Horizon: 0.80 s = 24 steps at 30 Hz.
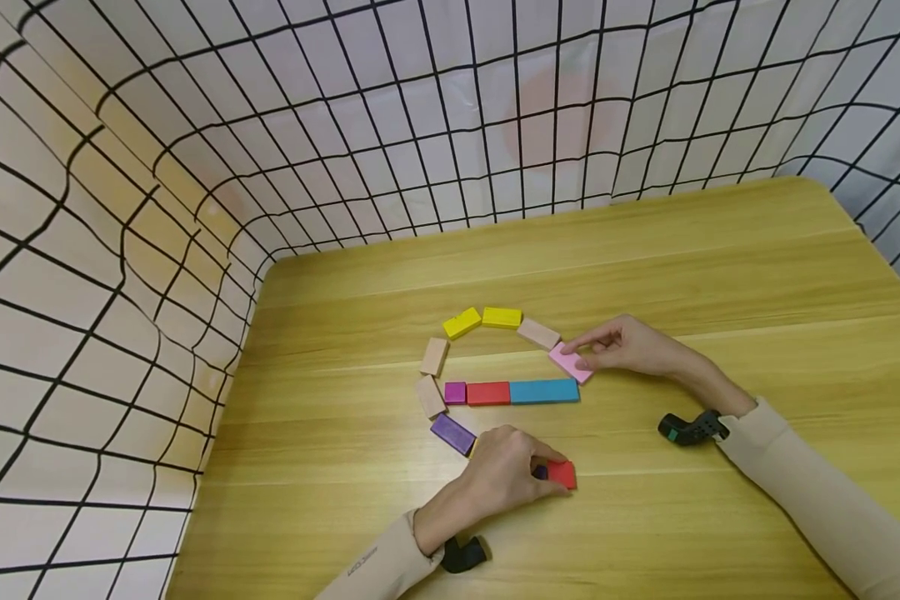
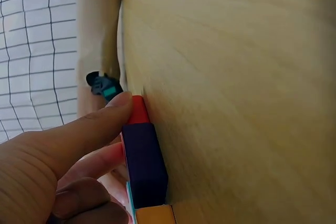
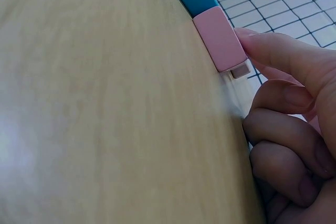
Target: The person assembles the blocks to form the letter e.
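Note:
In the head view my left hand [image 1: 504, 473] pinches a red block [image 1: 562, 475] between thumb and forefinger. A dark navy block [image 2: 144, 163] stands against the red one, followed by an orange block [image 2: 155, 214] at the lower edge of the left wrist view. My right hand [image 1: 633, 346] holds a pink block [image 1: 570, 363] with thumb and forefinger, its other fingers curled in. That pink block lies at the end of a beige block [image 1: 538, 334]. My left hand hides part of the lower row.
Yellow blocks [image 1: 502, 317], beige blocks [image 1: 434, 357] and a purple block [image 1: 452, 434] continue the curve. Inside lies a straight row of magenta [image 1: 455, 393], red [image 1: 488, 393] and blue blocks [image 1: 544, 391]. Black-gridded white cloth [image 1: 450, 108] borders the wooden table [image 1: 330, 333].

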{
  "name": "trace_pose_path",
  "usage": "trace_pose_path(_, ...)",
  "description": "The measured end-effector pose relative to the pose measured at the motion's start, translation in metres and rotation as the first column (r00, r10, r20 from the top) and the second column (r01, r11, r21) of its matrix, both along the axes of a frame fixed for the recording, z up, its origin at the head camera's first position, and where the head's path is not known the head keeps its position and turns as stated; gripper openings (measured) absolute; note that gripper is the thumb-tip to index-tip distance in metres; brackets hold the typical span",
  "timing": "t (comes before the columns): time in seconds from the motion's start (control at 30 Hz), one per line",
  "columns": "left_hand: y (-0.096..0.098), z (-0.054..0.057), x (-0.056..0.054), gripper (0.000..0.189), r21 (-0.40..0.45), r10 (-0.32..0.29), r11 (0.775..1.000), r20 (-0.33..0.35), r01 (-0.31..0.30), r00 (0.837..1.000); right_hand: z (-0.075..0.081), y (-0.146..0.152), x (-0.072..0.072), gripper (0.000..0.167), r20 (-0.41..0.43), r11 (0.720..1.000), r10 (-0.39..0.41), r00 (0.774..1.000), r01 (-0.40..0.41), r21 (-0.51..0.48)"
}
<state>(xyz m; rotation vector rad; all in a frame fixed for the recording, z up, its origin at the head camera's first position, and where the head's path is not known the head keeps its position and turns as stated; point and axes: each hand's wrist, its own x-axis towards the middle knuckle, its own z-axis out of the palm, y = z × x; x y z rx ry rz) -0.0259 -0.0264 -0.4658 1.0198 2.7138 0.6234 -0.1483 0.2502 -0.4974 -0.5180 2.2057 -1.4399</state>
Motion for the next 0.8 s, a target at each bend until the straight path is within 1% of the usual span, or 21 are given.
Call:
trace_pose_path(0.4, -0.007, -0.001, 0.004, 0.034, 0.056, -0.039, 0.998, -0.004, 0.039, 0.999, 0.001, 0.000, 0.000, 0.032, 0.003, 1.000, 0.013, 1.000, -0.013, -0.022)
trace_pose_path(0.53, -0.007, -0.001, 0.006, 0.034, 0.058, -0.053, 0.997, -0.010, 0.054, 0.999, 0.002, 0.000, 0.000, 0.031, 0.003, 0.999, 0.018, 1.000, -0.018, -0.030)
trace_pose_path(0.73, -0.007, -0.001, 0.010, 0.034, 0.052, -0.092, 0.994, -0.003, 0.092, 0.996, 0.004, -0.001, 0.000, 0.032, -0.001, 0.999, 0.019, 1.000, -0.019, -0.036)
trace_pose_path(0.8, -0.009, -0.002, 0.010, 0.035, 0.063, -0.102, 0.993, 0.001, 0.102, 0.995, 0.004, -0.001, 0.000, 0.031, -0.006, 0.999, 0.019, 1.000, -0.019, -0.035)
